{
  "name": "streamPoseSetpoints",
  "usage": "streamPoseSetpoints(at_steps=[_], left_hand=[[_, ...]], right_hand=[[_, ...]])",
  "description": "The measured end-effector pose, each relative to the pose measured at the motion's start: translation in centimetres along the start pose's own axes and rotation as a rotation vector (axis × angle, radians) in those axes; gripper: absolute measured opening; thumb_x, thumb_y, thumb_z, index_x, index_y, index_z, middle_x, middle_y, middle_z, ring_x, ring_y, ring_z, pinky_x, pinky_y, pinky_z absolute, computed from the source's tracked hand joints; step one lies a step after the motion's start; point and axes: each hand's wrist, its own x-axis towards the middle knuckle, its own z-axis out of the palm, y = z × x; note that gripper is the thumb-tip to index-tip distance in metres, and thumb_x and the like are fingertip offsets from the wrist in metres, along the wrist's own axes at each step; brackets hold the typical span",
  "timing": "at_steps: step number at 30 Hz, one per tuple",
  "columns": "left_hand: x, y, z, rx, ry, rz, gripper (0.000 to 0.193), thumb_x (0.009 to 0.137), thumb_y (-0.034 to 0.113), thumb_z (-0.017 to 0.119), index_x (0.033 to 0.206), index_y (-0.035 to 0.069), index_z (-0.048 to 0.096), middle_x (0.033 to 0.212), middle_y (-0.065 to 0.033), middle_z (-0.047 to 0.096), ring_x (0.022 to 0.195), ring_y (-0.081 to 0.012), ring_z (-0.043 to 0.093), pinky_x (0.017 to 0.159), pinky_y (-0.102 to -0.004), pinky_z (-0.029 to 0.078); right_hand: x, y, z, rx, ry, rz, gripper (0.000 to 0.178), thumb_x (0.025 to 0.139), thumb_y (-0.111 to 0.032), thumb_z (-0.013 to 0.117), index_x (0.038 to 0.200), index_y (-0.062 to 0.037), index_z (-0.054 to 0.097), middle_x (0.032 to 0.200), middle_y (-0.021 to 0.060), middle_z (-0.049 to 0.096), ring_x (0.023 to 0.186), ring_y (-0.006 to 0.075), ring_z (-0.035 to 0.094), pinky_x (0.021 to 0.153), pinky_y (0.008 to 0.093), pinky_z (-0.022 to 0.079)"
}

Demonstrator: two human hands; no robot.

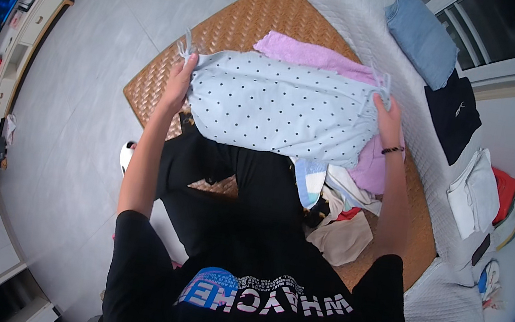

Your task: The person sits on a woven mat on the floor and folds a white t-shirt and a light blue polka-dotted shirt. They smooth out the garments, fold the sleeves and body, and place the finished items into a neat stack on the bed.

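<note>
Stretched wide between my hands is a pale blue polka-dot cloth (pixel 279 107) with thin ties at both ends; its exact kind is unclear. My left hand (pixel 180 79) is closed on its left end, beside one tie. At the opposite end my right hand (pixel 389 122) grips the gathered edge near the other tie. The cloth hangs above my lap, in front of a pink towel-like cloth (pixel 310 54), which it partly covers. Below it to the right lies a heap of small garments, with a beige piece (pixel 342 239) on the near side.
A woven rattan mat (pixel 226 16) lies under the pile. Along the right, a quilted white sofa cover (pixel 403 123) bears folded jeans (pixel 422 39), a black garment (pixel 452 117), a white garment (pixel 474 193) and a red one (pixel 504 191). A long cabinet (pixel 43 15) stands left across the tiled floor.
</note>
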Motion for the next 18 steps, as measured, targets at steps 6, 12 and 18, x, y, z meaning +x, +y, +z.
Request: streamPoseSetpoints(at_steps=[6,12,18], left_hand=[[2.9,-1.5,1.7,-0.069,-0.092,-0.091,0.052,0.089,0.026,0.071,0.128,-0.002,0.051,0.114,-0.0105,0.064,0.100,-0.0192,0.063,0.088,-0.0322,0.052],[7.8,-3.5,2.2,0.271,0.065,-0.063,0.053,0.089,0.023,0.068,0.130,-0.005,0.050,0.117,-0.0167,0.063,0.105,-0.0244,0.062,0.090,-0.0358,0.050],[-0.4,-1.0,6.4,0.744,0.016,0.632,0.054,0.094,0.033,0.057,0.138,0.003,0.047,0.142,-0.0215,0.046,0.134,-0.0395,0.040,0.111,-0.0465,0.030]], right_hand=[[2.1,1.0,3.4,-0.062,0.083,0.074,0.034,0.089,-0.027,0.070,0.105,0.0019,0.067,0.098,0.0082,0.068,0.093,0.0145,0.061,0.083,0.0283,0.046],[3.7,6.0,2.9,-0.305,0.273,0.026,0.047,0.085,-0.028,0.073,0.118,0.0034,0.060,0.118,0.0174,0.063,0.109,0.0263,0.059,0.094,0.0350,0.046],[-2.1,-2.4,5.5,-0.678,0.140,-0.373,0.050,0.087,-0.023,0.067,0.131,-0.0027,0.053,0.132,0.0177,0.055,0.125,0.0341,0.050,0.107,0.0442,0.035]])
